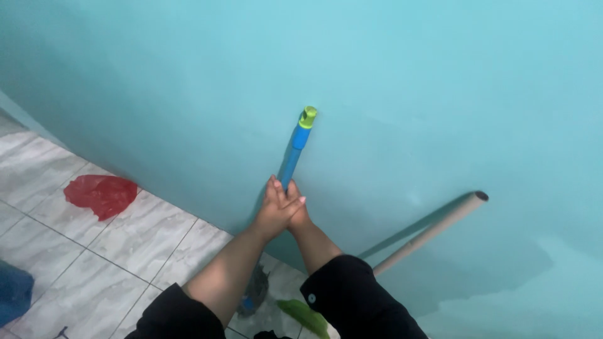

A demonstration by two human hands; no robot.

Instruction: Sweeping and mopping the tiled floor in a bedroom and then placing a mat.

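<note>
1. Head view looked down along a turquoise wall (402, 75) to a floor of pale marbled tiles (125, 251).
2. A blue handle (293, 162) with a yellow-green cap (308, 117) at its top stood tilted, leaning toward the wall, its upper end near the paint.
3. The left hand (274, 210) was wrapped round the handle at its lower visible part, its fingers (277, 188) curled tight on the blue shaft.
4. The right hand (298, 212) lay just beside and partly under the left, also clasped on the same handle; only the ends of its fingers (300, 201) showed, closed on the shaft.
5. Both forearms rose from the bottom edge, each coming out of a black sleeve (352, 295) pushed up the arm.
6. Below the hands, between the forearms, a grey and blue part (254, 292) rested on the floor by the foot of the wall; whether it joined the handle could not be told.
7. A green object (304, 314) lay on the tiles just beside that part, near the right sleeve.
8. A beige pole (433, 231) leaned against the wall to the right, well apart from the hands, its round end touching the paint.
9. A crumpled red bag (100, 193) lay on the floor to the left near the wall, and a blue thing (14, 292) showed at the left edge.
</note>
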